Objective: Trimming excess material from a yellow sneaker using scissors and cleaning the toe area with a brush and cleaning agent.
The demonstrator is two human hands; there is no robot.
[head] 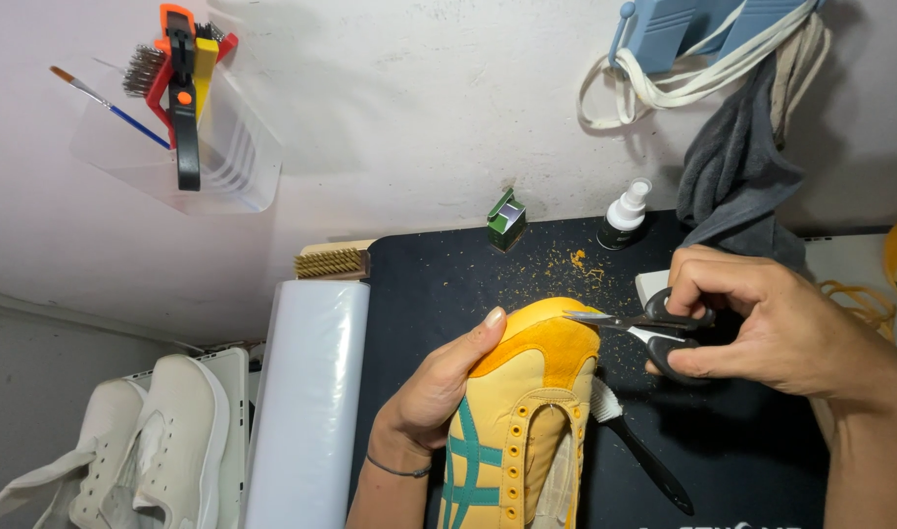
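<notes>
The right hand [772, 323] is closed around the black handles of a pair of scissors [639, 325], thumb and fingers through the loops, and the thin blades rest against the orange toe of a yellow shoe [527, 392] with green stripes. The left hand [439, 387] grips the same shoe along its side, thumb pressed up near the toe, holding it with the toe pointing away on a black mat [439, 284]. Yellow crumbs [576, 263] lie scattered on the mat just beyond the toe. A brush with a black handle [644, 456] lies on the mat beside the shoe, its white head partly under it. Farther back stand a small spray bottle [625, 216] and a little green box [506, 219], and a grey cloth [737, 176] hangs down by the bottle. Left of the mat lies a white roll [306, 402], with a bristle brush [331, 263] at its far end, then a pair of white shoes [145, 441]. On the wall, a clear plastic holder [223, 157] contains a wire brush [145, 71], an orange and black tool [182, 88] and a thin paintbrush [106, 103].
</notes>
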